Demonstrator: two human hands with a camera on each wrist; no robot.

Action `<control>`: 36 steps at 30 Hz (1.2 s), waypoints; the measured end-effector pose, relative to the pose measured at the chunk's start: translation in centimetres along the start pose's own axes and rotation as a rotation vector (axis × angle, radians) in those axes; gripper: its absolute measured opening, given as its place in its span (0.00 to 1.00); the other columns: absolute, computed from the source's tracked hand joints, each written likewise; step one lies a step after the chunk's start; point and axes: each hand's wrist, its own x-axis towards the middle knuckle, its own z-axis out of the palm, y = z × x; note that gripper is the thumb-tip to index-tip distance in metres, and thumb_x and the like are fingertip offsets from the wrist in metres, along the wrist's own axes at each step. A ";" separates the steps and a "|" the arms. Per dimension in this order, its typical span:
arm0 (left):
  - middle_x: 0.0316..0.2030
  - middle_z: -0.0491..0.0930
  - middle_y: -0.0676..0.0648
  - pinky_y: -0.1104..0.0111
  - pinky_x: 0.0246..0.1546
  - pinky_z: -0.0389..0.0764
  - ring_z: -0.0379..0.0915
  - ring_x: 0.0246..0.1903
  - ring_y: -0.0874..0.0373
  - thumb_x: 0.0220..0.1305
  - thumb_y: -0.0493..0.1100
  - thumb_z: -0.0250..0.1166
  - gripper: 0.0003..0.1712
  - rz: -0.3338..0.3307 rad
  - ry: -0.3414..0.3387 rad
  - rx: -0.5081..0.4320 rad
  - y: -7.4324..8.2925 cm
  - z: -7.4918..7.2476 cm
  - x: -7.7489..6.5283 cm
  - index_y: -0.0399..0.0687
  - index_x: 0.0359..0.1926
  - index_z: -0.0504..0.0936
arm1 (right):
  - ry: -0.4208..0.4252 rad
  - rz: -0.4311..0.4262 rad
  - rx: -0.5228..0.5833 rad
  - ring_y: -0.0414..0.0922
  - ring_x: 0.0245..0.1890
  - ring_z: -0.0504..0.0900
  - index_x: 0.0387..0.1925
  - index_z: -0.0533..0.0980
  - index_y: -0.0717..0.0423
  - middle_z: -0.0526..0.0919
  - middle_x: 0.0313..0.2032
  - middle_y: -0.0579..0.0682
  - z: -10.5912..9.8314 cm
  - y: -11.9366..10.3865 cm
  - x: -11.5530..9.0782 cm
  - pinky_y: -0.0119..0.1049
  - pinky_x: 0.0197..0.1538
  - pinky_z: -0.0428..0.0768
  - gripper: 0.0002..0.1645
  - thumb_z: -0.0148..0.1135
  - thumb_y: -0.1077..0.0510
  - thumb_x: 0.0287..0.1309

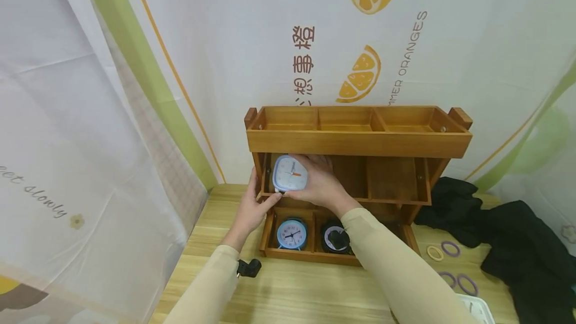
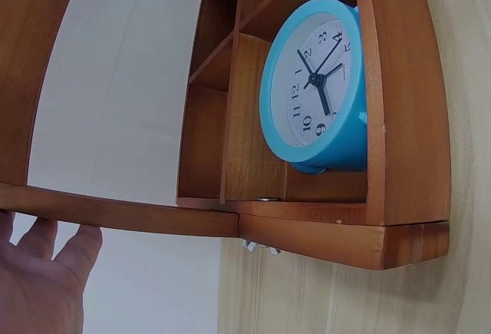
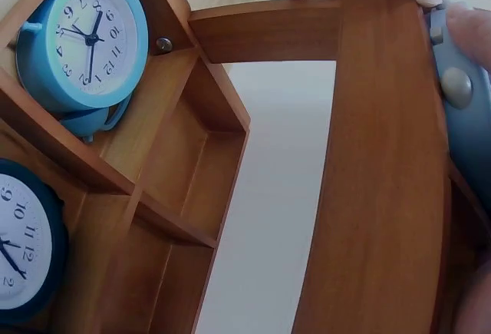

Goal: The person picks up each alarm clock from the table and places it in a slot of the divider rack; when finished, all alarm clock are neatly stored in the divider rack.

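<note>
My right hand point(image 1: 321, 181) holds a white-faced alarm clock point(image 1: 288, 170) with a pale blue edge, in the left compartment of the middle tier of a wooden tiered organizer point(image 1: 360, 144). The clock face points toward me, tilted a little. My left hand point(image 1: 249, 209) grips the left front corner of that tier, its thumb at the front rim by the clock's base and its fingers behind the side piece point(image 2: 115, 211). Below, a round blue alarm clock point(image 1: 291, 235) stands in the bottom tier's left compartment. Beside it is a dark round clock point(image 3: 27, 242), partly hidden in the head view.
The top tier point(image 1: 360, 142) has three compartments. Right of the organizer lie black cloth point(image 1: 517, 244), several purple and yellow rings point(image 1: 451, 249), and a white tray point(image 1: 477, 309). A printed curtain point(image 1: 252, 64) hangs behind.
</note>
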 end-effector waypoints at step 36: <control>0.83 0.37 0.43 0.43 0.74 0.61 0.41 0.81 0.41 0.72 0.54 0.69 0.62 -0.016 0.009 -0.020 0.1 0.3 0.0 0.59 0.85 0.30 | -0.014 -0.083 -0.070 0.60 0.77 0.59 0.80 0.62 0.49 0.58 0.80 0.51 -0.5 0.9 -3.8 0.73 0.72 0.53 0.70 0.86 0.34 0.39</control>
